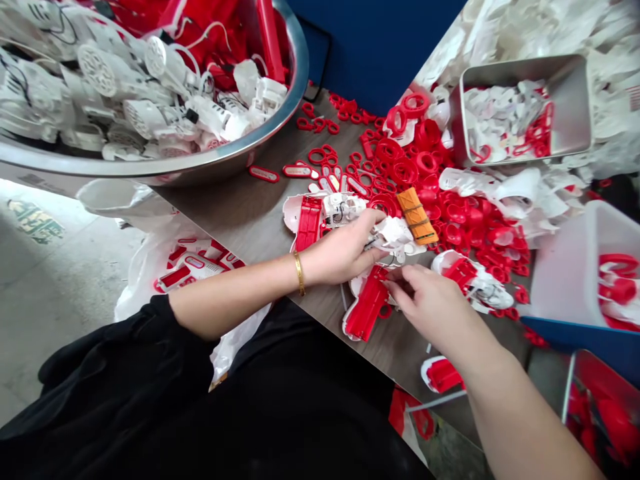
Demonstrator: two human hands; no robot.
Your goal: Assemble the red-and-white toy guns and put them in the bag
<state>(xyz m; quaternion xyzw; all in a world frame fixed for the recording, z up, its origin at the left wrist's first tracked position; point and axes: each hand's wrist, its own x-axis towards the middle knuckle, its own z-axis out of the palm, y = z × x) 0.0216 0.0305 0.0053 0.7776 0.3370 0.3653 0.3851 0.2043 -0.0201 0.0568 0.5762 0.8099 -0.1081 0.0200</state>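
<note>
My left hand (343,252), with a gold bracelet on its wrist, is closed over a white plastic shell piece (395,235) near the table's front edge. My right hand (429,303) pinches at the same spot just right of it, fingertips pressed together above a red and white toy gun half (367,308) lying on the table. What the right fingertips hold is too small to make out. Another open shell with a red insert (309,221) lies just behind my left hand. An orange ribbed block (417,215) rests on the red parts beyond.
A large steel bowl (210,163) of white and red assemblies fills the back left. A heap of red rings (425,167) covers the table's middle. A metal tray (575,100) stands at the back right, a white bin (565,273) at the right, a plastic bag (165,253) at the left.
</note>
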